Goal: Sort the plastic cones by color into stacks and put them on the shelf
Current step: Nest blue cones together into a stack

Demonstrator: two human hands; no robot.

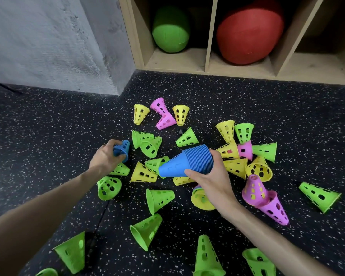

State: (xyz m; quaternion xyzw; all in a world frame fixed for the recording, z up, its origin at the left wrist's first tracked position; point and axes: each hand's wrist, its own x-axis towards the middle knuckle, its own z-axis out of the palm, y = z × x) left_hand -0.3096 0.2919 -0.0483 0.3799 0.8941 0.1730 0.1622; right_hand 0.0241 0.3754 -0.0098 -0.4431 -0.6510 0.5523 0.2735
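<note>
A stack of blue cones (184,163) lies sideways in my right hand (211,178), which grips it around the wide end above the floor. My left hand (106,158) grips a single blue cone (122,150) at the left edge of the pile. Several green cones (160,197), yellow cones (236,166) and pink cones (267,202) lie scattered on the dark speckled floor around both hands. The wooden shelf (211,36) stands at the back, its bottom board (175,60) at floor level.
A green ball (170,30) and a red ball (249,32) fill two shelf compartments. A grey concrete wall (48,36) stands at the left, with a corner next to the shelf. A black cable (2,85) runs along the wall base.
</note>
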